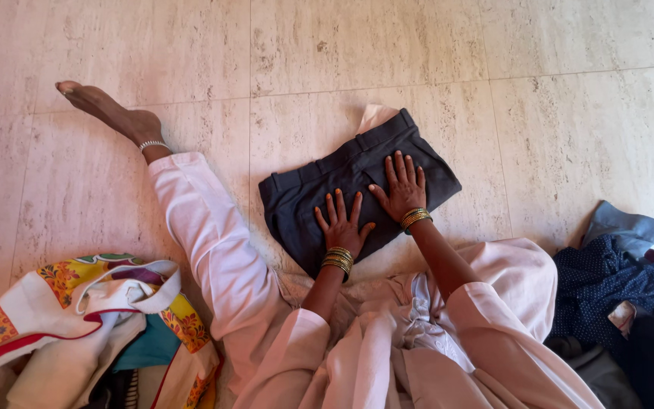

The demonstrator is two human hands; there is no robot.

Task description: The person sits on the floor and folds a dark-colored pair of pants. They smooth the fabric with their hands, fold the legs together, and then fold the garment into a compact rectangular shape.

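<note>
Item under hand: dark folded trousers [357, 189], lying flat on the tiled floor [569, 113] just ahead of the seated person, waistband running from nine o'clock up toward one o'clock. A pale lining corner [376, 116] shows past the waistband at the top. The fold is compact but not square to the floor tiles; edges at the lower left look slightly rounded.

Left hand [341, 225]: palm down, fingers spread apart, pressing the near half of the bundle. Grips nothing. Right hand [403, 189]: likewise flat and splayed, resting just beside the left, at its two o'clock, over the middle of the cloth. Both wrists carry gold bangles.

Assessment of the step: this reads as pressing and smoothing a completed fold. To do it well, pressure should travel from the centre outward toward the edges, so trapped air and creases leave at the open sides rather than bunching under the palms. The lining corner wants tucking in before the final press. Keep the palms flat; fingertips alone would drag the top layer.

Surroundings: the person's leg in pale pink cloth [213, 235] extends toward ten o'clock. A heap of bright printed garments [77, 318] lies at eight o'clock; a pile of dark blue clothing [622, 280] at four o'clock, well apart from the trousers.
</note>
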